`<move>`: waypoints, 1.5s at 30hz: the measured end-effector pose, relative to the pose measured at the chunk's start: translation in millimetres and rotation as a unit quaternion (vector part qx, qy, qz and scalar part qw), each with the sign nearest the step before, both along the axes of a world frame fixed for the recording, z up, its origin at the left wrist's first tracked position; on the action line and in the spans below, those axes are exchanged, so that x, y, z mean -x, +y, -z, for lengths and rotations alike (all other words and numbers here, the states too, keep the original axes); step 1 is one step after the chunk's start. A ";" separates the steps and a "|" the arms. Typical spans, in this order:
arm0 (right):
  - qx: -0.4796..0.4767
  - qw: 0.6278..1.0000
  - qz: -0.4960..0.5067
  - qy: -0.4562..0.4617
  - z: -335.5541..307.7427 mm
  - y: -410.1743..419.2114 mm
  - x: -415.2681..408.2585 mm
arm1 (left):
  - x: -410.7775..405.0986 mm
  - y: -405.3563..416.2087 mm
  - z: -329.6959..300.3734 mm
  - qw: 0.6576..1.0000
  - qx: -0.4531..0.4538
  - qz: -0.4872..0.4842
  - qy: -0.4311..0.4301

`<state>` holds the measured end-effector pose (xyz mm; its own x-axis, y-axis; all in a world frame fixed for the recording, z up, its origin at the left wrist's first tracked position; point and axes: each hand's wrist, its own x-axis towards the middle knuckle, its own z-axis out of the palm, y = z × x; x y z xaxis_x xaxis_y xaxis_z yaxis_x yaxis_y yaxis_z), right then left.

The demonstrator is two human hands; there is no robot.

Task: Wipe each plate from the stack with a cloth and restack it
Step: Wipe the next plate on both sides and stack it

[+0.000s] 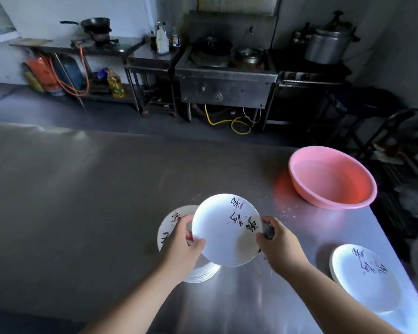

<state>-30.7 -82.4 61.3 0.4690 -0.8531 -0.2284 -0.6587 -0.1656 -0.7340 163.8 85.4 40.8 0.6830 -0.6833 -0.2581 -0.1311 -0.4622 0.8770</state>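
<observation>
Left hand (184, 244) gripped plate (225, 227) rim, right hand (275, 239) clutched cloth (267, 231); wet plate could slip onto stack (200, 273).

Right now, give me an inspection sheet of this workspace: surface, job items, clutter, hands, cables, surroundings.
Surface: steel table, droplets near the basin.
Job's things: held plate above the plate stack; second plate pile at right; dark cloth.
Clutter: pink basin.
Hands: left hand grips the plate's rim; right hand holds the cloth at the opposite rim.
Cables: yellow hose and orange hose, on the floor side.
Surroundings: stove, wok, pressure cooker.
</observation>
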 end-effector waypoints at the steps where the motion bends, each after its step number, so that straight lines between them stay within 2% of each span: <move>1: 0.002 1.000 0.007 0.005 0.3 -5.9 11.4 | 9.9 -5.9 2.2 1.000 -0.009 0.016 -0.002; 4: -0.010 0.999 0.032 0.025 7.8 -19.1 46.8 | 43.0 -19.4 11.5 0.998 -0.020 0.062 0.016; 10: -0.053 0.993 0.048 0.099 57.4 -24.3 108.7 | 103.8 -37.4 51.4 0.992 -0.061 0.112 -0.003; 13: -0.080 0.987 0.055 0.129 79.4 -27.4 123.0 | 118.4 -42.2 75.4 0.984 -0.104 0.140 0.019; 18: -0.087 0.982 0.041 0.165 102.8 -35.4 128.3 | 126.9 -50.3 108.1 0.976 -0.158 0.153 0.005; 26: -0.066 0.981 0.008 0.184 125.9 -45.4 140.7 | 135.9 -60.3 126.6 0.972 -0.177 0.147 -0.052; 29: -0.019 0.978 -0.007 0.207 126.4 -45.6 144.8 | 137.3 -59.3 127.5 0.971 -0.168 0.158 -0.065; 30: 0.009 0.977 -0.014 0.215 125.5 -46.3 144.0 | 137.3 -57.3 128.2 0.968 -0.170 0.162 -0.093; 31: 0.036 0.976 -0.024 0.214 123.6 -47.1 141.0 | 136.7 -54.4 130.8 0.960 -0.172 0.165 -0.148; 33: 0.078 0.976 -0.066 0.192 120.1 -48.1 129.3 | 135.8 -46.4 144.1 0.924 -0.186 0.178 -0.284; 34: 0.093 0.974 -0.104 0.176 119.8 -47.0 121.1 | 135.5 -42.3 150.4 0.908 -0.188 0.186 -0.325; 36: 0.105 0.959 -0.198 0.171 123.7 -41.3 105.3 | 135.6 -36.3 160.8 0.892 -0.187 0.211 -0.353; 38: 0.104 0.928 -0.278 0.227 132.6 -34.5 95.9 | 135.5 -33.6 170.8 0.882 -0.194 0.238 -0.357; 40: 0.140 0.898 -0.314 0.273 140.9 -27.2 93.9 | 135.6 -32.7 178.0 0.875 -0.192 0.247 -0.370; 42: 0.166 0.887 -0.341 0.263 148.2 -21.7 94.5 | 136.0 -32.8 182.0 0.869 -0.192 0.250 -0.382; 45: 0.156 0.880 -0.380 0.239 159.3 -22.5 93.8 | 134.4 -33.7 186.5 0.862 -0.197 0.259 -0.388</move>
<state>-124.5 -104.9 -98.0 0.8446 -0.3914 -0.3654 -0.4925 -0.8356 -0.2434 29.4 51.7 -145.7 0.3833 -0.9125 -0.1429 -0.8867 -0.4068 0.2197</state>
